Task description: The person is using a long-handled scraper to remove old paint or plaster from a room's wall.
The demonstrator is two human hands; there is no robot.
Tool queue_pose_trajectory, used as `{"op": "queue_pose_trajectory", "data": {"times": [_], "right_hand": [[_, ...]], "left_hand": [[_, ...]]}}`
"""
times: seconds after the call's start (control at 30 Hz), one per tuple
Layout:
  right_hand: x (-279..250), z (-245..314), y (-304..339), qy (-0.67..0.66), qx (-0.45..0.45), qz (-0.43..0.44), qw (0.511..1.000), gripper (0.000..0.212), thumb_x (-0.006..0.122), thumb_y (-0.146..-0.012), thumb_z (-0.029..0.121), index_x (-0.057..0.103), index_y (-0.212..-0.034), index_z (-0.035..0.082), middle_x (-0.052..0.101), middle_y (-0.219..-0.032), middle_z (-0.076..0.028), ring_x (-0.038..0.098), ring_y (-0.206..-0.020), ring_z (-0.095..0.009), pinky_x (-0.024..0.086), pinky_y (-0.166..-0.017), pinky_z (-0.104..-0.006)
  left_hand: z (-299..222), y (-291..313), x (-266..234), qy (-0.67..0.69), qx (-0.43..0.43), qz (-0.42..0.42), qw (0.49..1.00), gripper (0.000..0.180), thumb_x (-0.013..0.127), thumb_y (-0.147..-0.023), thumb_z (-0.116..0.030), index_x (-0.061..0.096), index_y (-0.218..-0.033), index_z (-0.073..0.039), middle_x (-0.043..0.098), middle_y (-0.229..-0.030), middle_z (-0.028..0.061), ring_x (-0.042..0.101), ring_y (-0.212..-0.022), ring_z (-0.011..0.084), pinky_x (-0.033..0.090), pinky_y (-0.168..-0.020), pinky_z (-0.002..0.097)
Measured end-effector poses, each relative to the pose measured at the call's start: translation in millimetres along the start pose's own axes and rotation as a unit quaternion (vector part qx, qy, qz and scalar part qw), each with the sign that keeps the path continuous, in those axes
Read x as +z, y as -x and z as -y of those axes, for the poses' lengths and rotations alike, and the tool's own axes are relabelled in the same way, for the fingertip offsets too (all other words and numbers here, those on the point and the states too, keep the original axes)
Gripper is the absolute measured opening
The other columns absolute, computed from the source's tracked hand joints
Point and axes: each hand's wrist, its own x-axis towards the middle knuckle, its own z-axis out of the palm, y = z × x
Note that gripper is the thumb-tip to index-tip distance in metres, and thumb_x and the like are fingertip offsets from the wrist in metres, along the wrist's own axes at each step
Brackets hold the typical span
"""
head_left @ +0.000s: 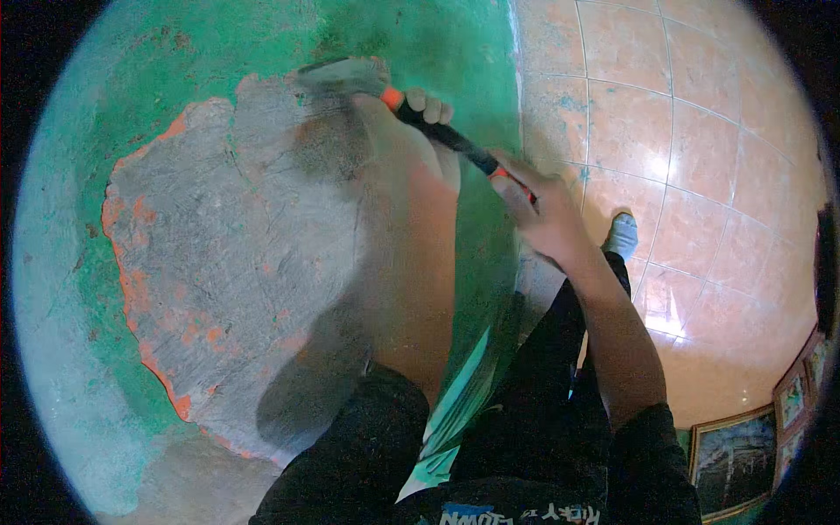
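Observation:
Both hands grip a scraper (454, 138) with a long black-and-orange handle and a wide grey blade. My left hand (426, 107) wraps round the handle close to the blade; that hand and forearm are partly smeared by motion. Farther back, my right hand (547, 210) is closed round the handle's end. The blade lies against the upper edge of a rough grey bare patch (236, 227) in a green painted surface (437, 35). Ragged orange-red edges and specks of orange run along the patch's rim.
To the right lies a glossy peach tiled floor (700, 131), dusted with green flakes along the wall. A foot in a grey sock (623, 234) stands on it. Green leaf-like strips (468, 385) show between my legs. Framed pictures (735, 459) appear at lower right.

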Motion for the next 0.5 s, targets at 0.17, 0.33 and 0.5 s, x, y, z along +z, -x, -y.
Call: {"op": "queue_pose_trajectory", "data": {"times": [0.17, 0.33, 0.5], "right_hand": [[14.6, -14.1, 13.4, 0.008, -0.007, -0.020, 1.000, 0.040, 0.059, -0.098, 0.029, 0.059, -0.135, 0.014, 0.070, -0.096, -0.020, 0.071, -0.083, -0.035, 0.054, -0.075, -0.0392], [4.9, -3.7, 1.5, -0.010, 0.023, -0.018, 1.000, 0.041, 0.060, -0.097, 0.028, 0.059, -0.135, 0.013, 0.069, -0.093, -0.021, 0.070, -0.078, -0.035, 0.053, -0.072, -0.0401], [13.6, -19.4, 10.0, -0.005, -0.018, -0.042, 0.999, 0.039, 0.060, -0.096, 0.026, 0.060, -0.133, 0.013, 0.068, -0.088, -0.020, 0.069, -0.074, -0.032, 0.053, -0.070, -0.0387]], "left_hand": [[15.8, 3.7, -19.2, -0.028, -0.004, -0.036, 0.999, 0.048, 0.034, -0.103, -0.058, 0.044, -0.094, -0.012, 0.039, -0.072, 0.0000, 0.035, -0.061, 0.0148, 0.035, -0.060, 0.0315], [7.7, 1.5, 4.9, -0.049, -0.009, -0.096, 0.994, 0.045, 0.034, -0.104, -0.056, 0.042, -0.094, -0.012, 0.039, -0.072, 0.0002, 0.035, -0.061, 0.0151, 0.035, -0.060, 0.0313], [21.5, 1.4, -23.4, -0.041, 0.006, -0.016, 0.999, 0.044, 0.034, -0.105, -0.055, 0.040, -0.094, -0.012, 0.040, -0.072, 0.0010, 0.036, -0.061, 0.0155, 0.036, -0.061, 0.0319]]}}
